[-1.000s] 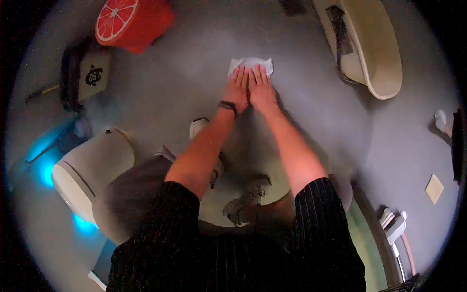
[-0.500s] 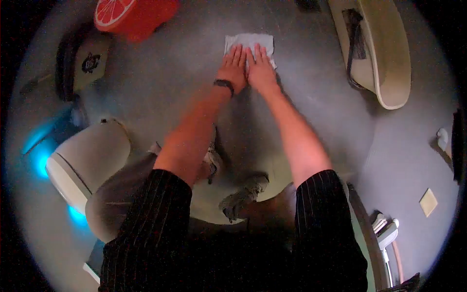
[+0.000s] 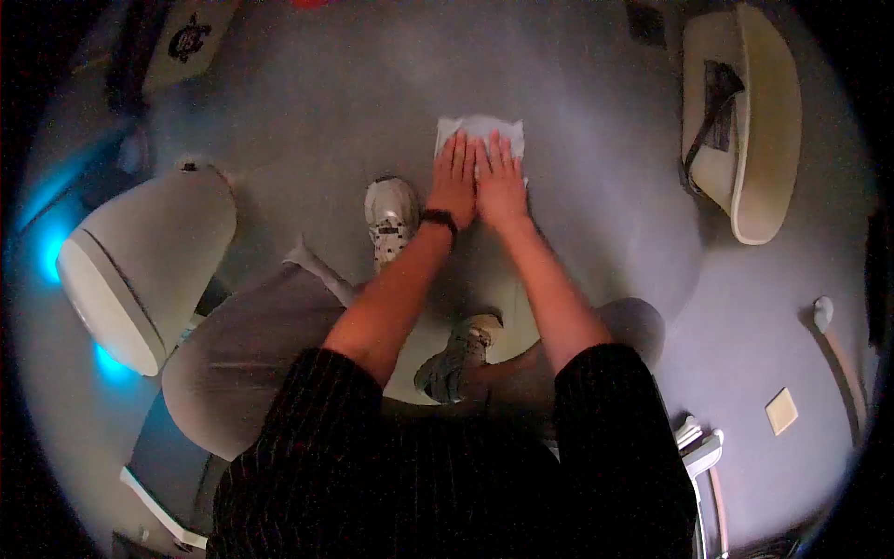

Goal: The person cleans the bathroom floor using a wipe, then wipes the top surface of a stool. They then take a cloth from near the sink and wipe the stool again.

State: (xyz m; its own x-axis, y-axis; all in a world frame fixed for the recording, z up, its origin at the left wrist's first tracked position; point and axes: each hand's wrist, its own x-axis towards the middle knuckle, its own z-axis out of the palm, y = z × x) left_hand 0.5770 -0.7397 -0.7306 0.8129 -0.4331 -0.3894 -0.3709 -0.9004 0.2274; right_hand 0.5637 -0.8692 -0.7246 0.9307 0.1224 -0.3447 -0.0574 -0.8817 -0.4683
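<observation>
A white cloth [image 3: 481,124] lies on the grey floor ahead of me, folded or bunched into a small rectangle. My left hand [image 3: 453,177] presses flat on its near part, fingers stretched out and close together. Right beside it my right hand [image 3: 501,182] also lies flat on the cloth, with its fingers slightly spread at the tips. A dark band [image 3: 440,222] circles my left wrist. Both palms cover the cloth's near half, so only its far edge and sides show.
A light shoe [image 3: 391,214] stands left of my forearms; another shoe [image 3: 461,359] is below. On the left sits a white rounded object [image 3: 154,261] with blue light beside it. A cream curved object [image 3: 768,130] with a dark strap is at right, and a pale square [image 3: 782,411] lies lower right.
The hands and cloth appear lower in view, closer to my body. One shoe now shows clear of my left arm. The red object at the top has almost left the view.
</observation>
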